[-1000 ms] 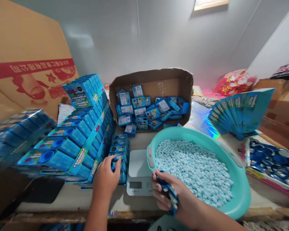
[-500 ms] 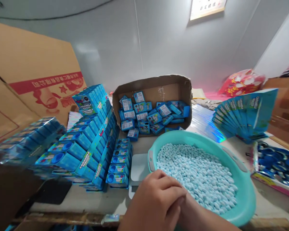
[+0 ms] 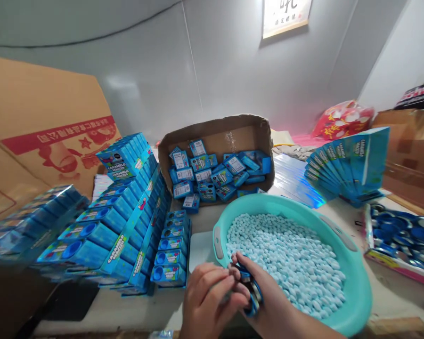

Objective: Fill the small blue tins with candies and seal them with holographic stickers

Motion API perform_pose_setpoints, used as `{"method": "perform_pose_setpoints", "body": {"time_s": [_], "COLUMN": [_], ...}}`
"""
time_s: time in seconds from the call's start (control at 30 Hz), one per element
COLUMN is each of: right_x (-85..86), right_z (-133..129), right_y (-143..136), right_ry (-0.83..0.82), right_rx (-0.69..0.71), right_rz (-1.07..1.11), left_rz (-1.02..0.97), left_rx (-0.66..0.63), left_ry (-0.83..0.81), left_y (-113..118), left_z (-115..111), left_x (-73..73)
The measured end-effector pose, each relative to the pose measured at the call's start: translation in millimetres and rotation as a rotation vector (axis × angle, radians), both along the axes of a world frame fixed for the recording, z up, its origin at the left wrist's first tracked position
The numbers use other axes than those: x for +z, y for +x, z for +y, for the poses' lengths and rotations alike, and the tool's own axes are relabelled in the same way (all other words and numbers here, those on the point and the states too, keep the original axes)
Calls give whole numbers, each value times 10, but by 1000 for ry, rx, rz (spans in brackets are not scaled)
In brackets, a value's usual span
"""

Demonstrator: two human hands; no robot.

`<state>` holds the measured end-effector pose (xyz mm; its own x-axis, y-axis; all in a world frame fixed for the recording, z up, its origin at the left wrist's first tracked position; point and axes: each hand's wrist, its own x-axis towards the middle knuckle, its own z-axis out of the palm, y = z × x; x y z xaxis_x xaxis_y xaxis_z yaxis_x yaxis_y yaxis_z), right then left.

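Note:
My right hand [image 3: 273, 294] is closed around several small round blue tins [image 3: 256, 296] with silvery edges, stacked in the palm. My left hand [image 3: 205, 299] meets it at the fingertips, fingers curled together; whatever lies inside them is hidden. Both hands are at the near left side of a turquoise basin [image 3: 362, 287]. Pale blue candies [image 3: 289, 254] fill much of the basin. Left of the hands stands a row of small blue boxes [image 3: 169, 275] with round holes in their ends.
Tall stacks of blue boxes [image 3: 102, 240] stand left. Behind, an open carton [image 3: 217, 136] holds loose blue boxes. At right are fanned blue cartons [image 3: 353, 160] and a tray [image 3: 392, 261] of round blue tins. A white flat piece [image 3: 201, 247] lies left of the basin.
The hands were clasped, left over right, hiding what they held. They have parted slightly, and the blue tins now show in my right palm. The view has shifted slightly.

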<state>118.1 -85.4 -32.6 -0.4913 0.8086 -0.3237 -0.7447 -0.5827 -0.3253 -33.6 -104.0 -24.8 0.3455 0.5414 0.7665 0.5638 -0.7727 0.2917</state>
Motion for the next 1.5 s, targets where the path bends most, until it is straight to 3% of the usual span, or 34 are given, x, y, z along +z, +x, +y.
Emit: {"method": "perform_pose_setpoints", "body": {"time_s": [0.1,0.2,0.3,0.4,0.5,0.6,0.77,0.83,0.93,1.0,1.07,1.17,1.27,1.33,1.5], "right_x": [98,167,207,219,207,186,153,136,110,108,128,185,219,202,69], "right_z": [-7,-36,-63,-63,-55,-59,-71,-72,-80,-92,-103,-105,-93,-83,-55], "right_y": [40,47,37,27,25,24,21,25,30,30,29,30,30,27,23], "right_ry": [-124,-130,-129,-112,-109,-100,-40,-34,-4,7,-2,-37,-71,-81,-6], "right_rx": [-15,-17,-17,10,24,33,49,48,47,31,5,-16,-19,-12,26], "right_rz": [81,74,31,6,0,-7,-30,-19,3,6,-1,-11,-14,-15,46], "left_rz": [97,166,197,81,-10,27,42,15,-136,-245,-301,-240,-100,30,290], "left_rx": [149,294,480,716,753,636,549,499,432,466,584,720,759,806,911], "left_ry": [61,25,-159,-377,-599,-807,-1119,-1080,-843,-673,-578,-696,-839,-933,-1009], "left_y": [-368,-690,-820,-845,-918,-1031,-1071,-1026,-938,-896,-895,-999,-1174,-1277,-1375], "left_z": [-208,-498,-735,-823,-787,-693,-543,-505,-413,-254,26,605,1127,1335,1455], "left_x": [-267,-533,-789,-973,-1016,-933,-691,-564,-302,-86,125,321,310,234,104]}}
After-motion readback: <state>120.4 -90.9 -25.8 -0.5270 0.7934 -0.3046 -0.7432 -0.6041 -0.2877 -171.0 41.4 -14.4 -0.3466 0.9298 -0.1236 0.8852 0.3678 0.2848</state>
